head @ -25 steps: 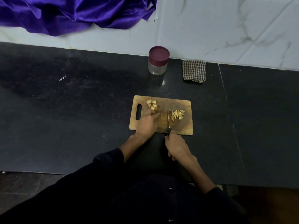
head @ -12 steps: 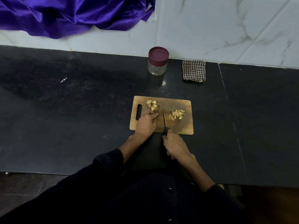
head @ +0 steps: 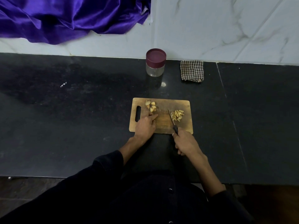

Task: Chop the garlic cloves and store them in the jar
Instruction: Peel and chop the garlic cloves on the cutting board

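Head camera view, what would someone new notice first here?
Probably the wooden cutting board on the dark counter, where the right hand grips a knife beside a pile of chopped garlic, and the left hand rests on the board near some larger garlic pieces. Next, the bright purple cloth at the top left, then the maroon-lidded jar standing closed by the wall.

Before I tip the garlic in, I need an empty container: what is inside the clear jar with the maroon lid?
Through the clear jar wall, nothing shows inside; the maroon lid hides the top part.
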A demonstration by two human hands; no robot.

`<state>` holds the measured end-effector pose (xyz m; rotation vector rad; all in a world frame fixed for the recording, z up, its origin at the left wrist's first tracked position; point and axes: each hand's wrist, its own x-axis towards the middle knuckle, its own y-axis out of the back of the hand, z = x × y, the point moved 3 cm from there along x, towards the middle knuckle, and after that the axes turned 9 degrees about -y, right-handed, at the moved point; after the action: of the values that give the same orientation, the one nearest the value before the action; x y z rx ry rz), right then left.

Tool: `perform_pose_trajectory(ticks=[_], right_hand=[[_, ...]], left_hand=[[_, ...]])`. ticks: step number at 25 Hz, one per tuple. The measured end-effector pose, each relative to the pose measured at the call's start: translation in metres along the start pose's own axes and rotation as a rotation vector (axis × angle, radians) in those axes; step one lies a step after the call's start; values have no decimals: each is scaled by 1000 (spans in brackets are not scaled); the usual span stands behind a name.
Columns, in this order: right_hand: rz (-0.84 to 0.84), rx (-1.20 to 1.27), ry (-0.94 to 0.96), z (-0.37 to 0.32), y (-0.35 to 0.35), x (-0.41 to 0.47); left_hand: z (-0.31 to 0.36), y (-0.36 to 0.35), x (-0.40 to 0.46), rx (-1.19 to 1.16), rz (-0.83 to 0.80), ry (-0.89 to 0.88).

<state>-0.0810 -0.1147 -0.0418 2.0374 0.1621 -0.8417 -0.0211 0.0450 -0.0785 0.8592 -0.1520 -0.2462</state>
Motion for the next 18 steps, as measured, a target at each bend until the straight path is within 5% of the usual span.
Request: perform_pose_trajectory(ticks=[10,18], right_hand=[[169,75,15,-4,-4,-2],[101,263,81,-7,-7,7]], left_hand=[[-4,-4,1,0,12,3],[-21,14,6,-130,145,26]])
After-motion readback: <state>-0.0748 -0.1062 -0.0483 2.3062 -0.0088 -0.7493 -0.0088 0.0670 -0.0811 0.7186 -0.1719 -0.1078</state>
